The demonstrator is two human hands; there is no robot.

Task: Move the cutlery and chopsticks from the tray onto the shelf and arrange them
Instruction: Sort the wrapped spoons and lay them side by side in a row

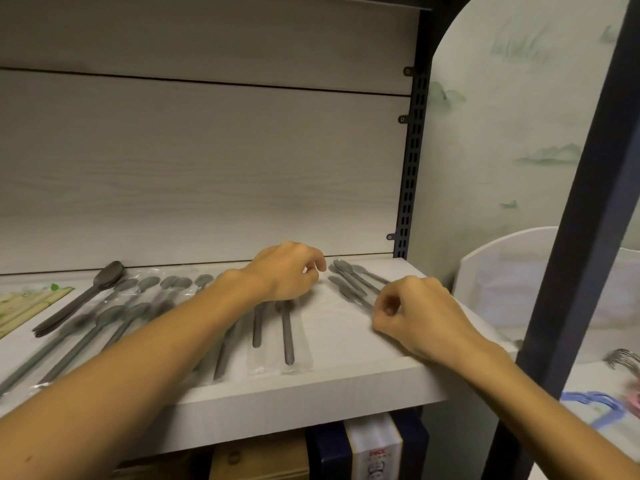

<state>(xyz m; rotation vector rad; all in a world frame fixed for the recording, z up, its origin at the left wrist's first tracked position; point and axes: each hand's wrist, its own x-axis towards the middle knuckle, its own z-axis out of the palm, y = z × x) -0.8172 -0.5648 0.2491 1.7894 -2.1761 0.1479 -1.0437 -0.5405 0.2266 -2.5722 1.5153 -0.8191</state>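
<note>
**Q:** On the shelf (346, 382), where do the spoons lie relative to each grip?

**A:** Left hand (287, 271), fingers curled, rests over wrapped grey spoons (287, 334); whether it holds one cannot be told. Right hand (415, 313) pinches the handles of the right spoon cluster (349, 277). One dark spoon (104, 282) and chopsticks (31, 303) lie far left.

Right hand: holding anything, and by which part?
Right hand pinches the handle end of the wrapped grey spoons at the shelf's right end.

Grey wrapped spoons (287, 336) in rows on shelf (346, 379) — chopsticks (24, 306) far left
</note>
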